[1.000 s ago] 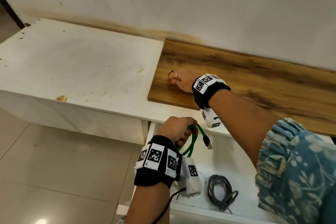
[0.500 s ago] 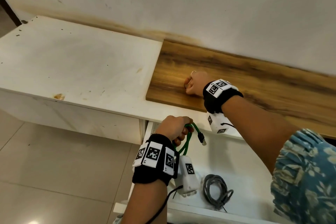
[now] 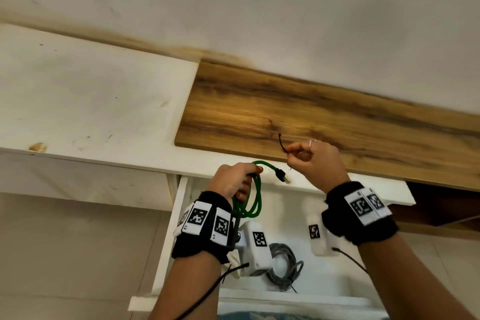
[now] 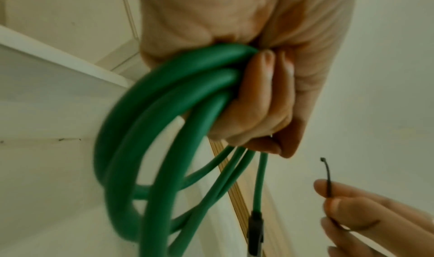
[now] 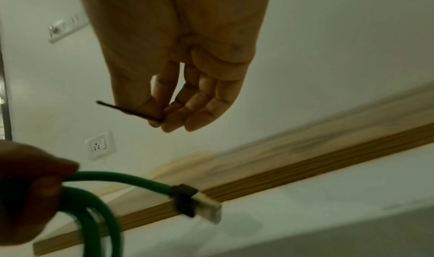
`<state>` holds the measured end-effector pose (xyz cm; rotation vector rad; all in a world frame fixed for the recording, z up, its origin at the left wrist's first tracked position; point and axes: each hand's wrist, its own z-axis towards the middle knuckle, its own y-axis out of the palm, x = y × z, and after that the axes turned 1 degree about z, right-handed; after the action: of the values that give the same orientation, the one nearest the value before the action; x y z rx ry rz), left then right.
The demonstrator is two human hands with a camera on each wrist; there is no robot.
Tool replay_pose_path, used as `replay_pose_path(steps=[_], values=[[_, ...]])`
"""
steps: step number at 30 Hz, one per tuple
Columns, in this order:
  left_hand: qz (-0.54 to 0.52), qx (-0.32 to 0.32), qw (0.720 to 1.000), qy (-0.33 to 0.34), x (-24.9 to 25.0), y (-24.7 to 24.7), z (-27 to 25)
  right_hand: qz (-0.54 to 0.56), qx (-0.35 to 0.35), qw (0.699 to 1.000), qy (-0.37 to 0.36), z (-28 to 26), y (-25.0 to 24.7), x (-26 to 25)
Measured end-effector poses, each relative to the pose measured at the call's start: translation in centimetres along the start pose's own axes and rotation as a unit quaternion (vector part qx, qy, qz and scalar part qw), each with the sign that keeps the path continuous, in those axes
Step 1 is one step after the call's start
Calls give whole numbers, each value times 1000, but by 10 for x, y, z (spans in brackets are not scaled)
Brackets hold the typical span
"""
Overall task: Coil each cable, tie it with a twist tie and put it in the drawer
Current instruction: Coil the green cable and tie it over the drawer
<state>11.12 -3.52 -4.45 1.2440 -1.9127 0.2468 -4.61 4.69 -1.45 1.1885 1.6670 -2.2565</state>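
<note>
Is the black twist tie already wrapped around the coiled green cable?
No. The right hand pinches the thin black twist tie in the air, apart from the coiled green cable gripped by the left hand.

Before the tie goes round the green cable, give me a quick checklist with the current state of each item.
1. Green cable coiled and gripped by left hand: ok.
2. Twist tie pinched in right hand, one end sticking out free: ok.
3. Tie touching the coil: not ok, the two hands are apart.
4. Plug end tucked into the coil: not ok, it sticks out toward the right hand.
5. Drawer open below the hands, grey cable already inside: ok.
6. Tie long enough to wrap all loops: cannot tell.
</note>
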Motion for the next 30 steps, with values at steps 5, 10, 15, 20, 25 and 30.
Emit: replay_pose_path(steps=[5, 10, 15, 20, 25, 30], values=[[-29, -34, 999, 18, -6, 19, 1, -6, 67, 998, -20, -49, -2, 4], [21, -69, 997, 32, -14, 35, -1, -44, 119, 990, -64, -74, 6, 24], [59, -46, 996, 50, -22, 45, 2, -104, 97, 984, -111, -79, 13, 32], [63, -7, 995, 72, -24, 45, 8, -76, 69, 989, -106, -77, 18, 36], [83, -14, 992, 91, -27, 46, 8, 193, -39, 975, 101, -78, 10, 30], [85, -44, 990, 106, -27, 51, 6, 404, -55, 877, 255, -76, 3, 22]])
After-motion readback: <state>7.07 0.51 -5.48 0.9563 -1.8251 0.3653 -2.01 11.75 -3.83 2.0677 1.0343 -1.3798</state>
